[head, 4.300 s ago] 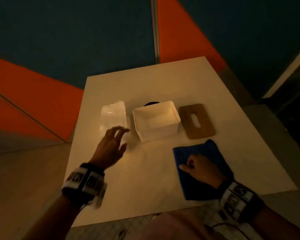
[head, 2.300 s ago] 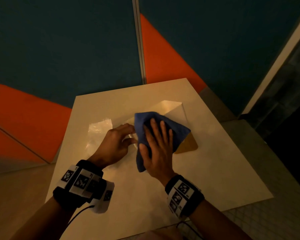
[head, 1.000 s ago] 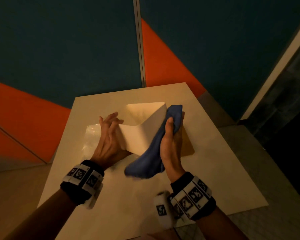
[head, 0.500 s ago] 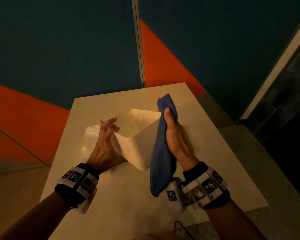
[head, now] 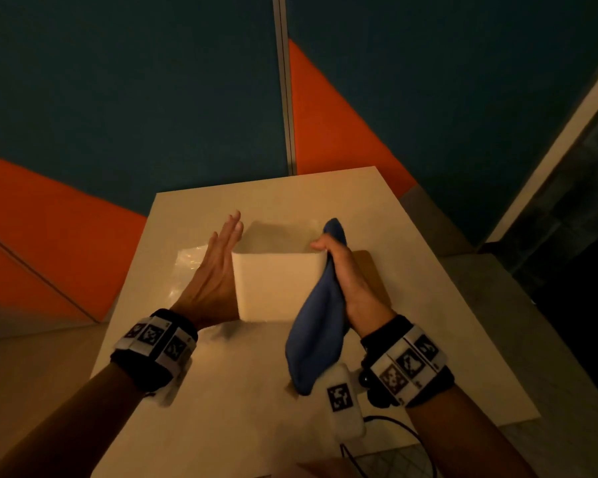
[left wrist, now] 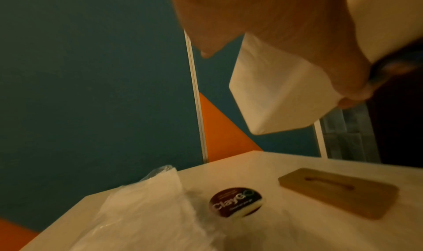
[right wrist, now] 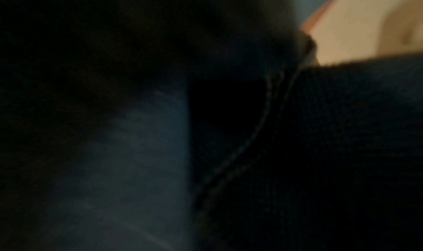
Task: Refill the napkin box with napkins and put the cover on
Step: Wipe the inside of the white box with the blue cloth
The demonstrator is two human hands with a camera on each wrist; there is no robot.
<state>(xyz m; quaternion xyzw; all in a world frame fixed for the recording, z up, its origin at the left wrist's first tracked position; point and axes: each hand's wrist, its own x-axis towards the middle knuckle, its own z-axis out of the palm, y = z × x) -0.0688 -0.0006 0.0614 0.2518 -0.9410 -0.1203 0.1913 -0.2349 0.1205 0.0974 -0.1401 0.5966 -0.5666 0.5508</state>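
Note:
The empty white napkin box (head: 277, 288) hangs tilted above the table, clamped between my two hands. My left hand (head: 218, 270) presses flat on its left wall with straight fingers. My right hand (head: 346, 274) holds a blue cloth (head: 316, 336) against the right wall, thumb hooked at the rim. The left wrist view shows the box (left wrist: 274, 95) in the air. The wooden slotted cover (left wrist: 338, 191) lies on the table, partly hidden behind my right hand (head: 373, 270). A plastic-wrapped napkin pack (head: 190, 260) lies left of the box. The right wrist view is dark with cloth (right wrist: 137, 146).
A round black disc (left wrist: 235, 202) with white lettering sits on the table between napkin pack (left wrist: 142, 209) and cover, under the raised box. The pale table (head: 256, 408) stands against a teal and orange wall. A cable trails at the near edge by my right wrist.
The box has turned from corner-on to front face toward me. My left hand has flattened against its left wall. My right hand has slid the cloth along the right wall.

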